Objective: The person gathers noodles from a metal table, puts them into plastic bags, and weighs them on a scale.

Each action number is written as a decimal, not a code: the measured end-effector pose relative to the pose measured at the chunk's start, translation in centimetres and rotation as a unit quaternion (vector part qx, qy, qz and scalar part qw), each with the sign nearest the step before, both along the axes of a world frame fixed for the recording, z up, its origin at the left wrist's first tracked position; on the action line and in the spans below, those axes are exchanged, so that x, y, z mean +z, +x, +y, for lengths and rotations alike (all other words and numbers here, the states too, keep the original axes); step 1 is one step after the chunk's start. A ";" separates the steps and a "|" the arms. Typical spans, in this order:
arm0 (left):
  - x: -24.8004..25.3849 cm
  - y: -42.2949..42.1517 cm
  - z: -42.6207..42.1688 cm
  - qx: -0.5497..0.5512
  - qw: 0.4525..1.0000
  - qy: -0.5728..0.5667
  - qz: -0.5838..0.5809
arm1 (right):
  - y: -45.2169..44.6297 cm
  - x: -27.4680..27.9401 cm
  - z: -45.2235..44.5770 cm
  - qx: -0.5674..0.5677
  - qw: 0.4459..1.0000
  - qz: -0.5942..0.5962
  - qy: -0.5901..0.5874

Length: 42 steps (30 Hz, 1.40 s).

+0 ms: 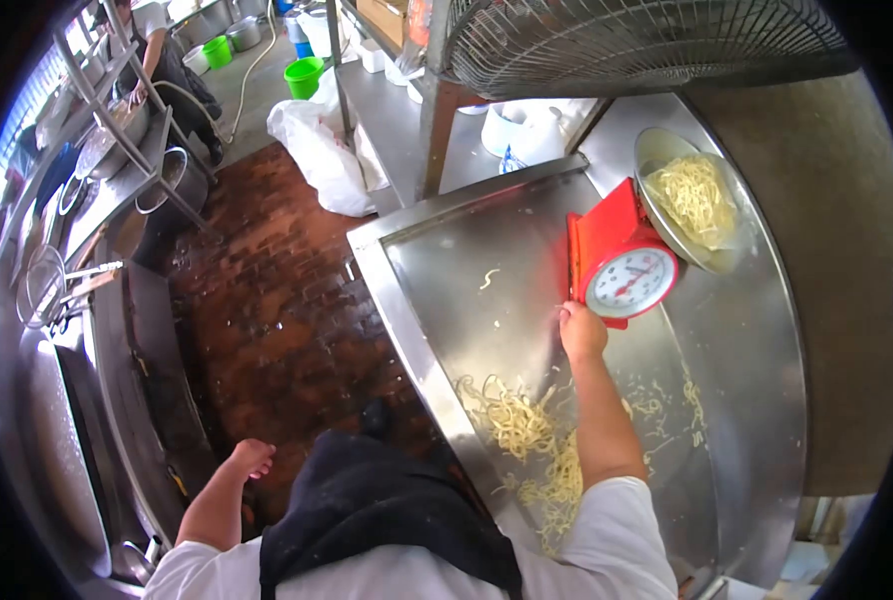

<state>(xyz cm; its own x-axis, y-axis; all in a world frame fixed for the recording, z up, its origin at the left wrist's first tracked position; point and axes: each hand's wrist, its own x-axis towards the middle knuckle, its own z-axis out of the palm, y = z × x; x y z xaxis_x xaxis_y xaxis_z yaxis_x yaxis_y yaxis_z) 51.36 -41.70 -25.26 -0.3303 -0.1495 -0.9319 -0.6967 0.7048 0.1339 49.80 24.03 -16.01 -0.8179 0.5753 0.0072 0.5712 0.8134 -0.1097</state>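
Observation:
A red dial scale [607,245] stands on the steel worktop, its round white dial [631,281] facing me. My right hand [583,332] is closed at the scale's front left corner, fingers curled against its base. On top of the scale sits a metal pan [655,150] with a heap of pale noodles [695,198] in it. Loose noodles [519,422] lie in a pile on the worktop beside my right forearm, with scraps strewn around them. Away to the left, my left hand [254,458] hangs over the floor, fingers curled in, nothing visible in it.
A raised rim edges the steel worktop [447,270]. A large fan [647,50] hangs over its far end. White plastic bags [317,150] and a green bucket [305,77] stand beyond. Strainers [43,285] and pots line the left side, where another person [172,75] works.

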 end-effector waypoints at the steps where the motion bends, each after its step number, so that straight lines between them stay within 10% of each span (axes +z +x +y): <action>1: 0.6 -0.4 0.7 -0.003 1.000 -0.004 0.011 | -0.3 0.5 -0.6 -0.025 0.999 -0.016 -0.017; 13: 1.0 -1.7 1.0 0.030 0.997 0.059 0.036 | -10.6 -3.8 -8.2 0.045 0.978 0.114 -0.170; 19: -0.6 -2.4 -0.6 -0.030 0.999 -0.003 -0.011 | -0.2 -3.7 -17.3 0.269 0.949 0.122 -0.108; 25: -3.9 -6.8 0.3 -0.086 0.995 0.027 -0.041 | 15.4 -2.0 -7.5 0.007 0.994 -0.070 0.088; 31: -3.1 -13.2 6.2 -0.187 0.978 0.084 0.034 | 16.9 5.4 -6.3 -0.176 0.970 0.145 -0.081; 35: -3.7 -14.6 9.8 -0.203 0.966 0.140 0.079 | 16.7 8.4 -5.0 -0.046 0.951 0.269 -0.146; 39: -2.6 -13.0 11.8 -0.219 0.959 0.149 0.099 | 17.4 19.3 -6.1 -0.110 0.865 0.248 -0.421; 42: -5.9 -10.9 10.9 -0.229 0.961 0.145 0.060 | 20.0 19.3 -4.8 -0.116 0.691 0.376 -0.606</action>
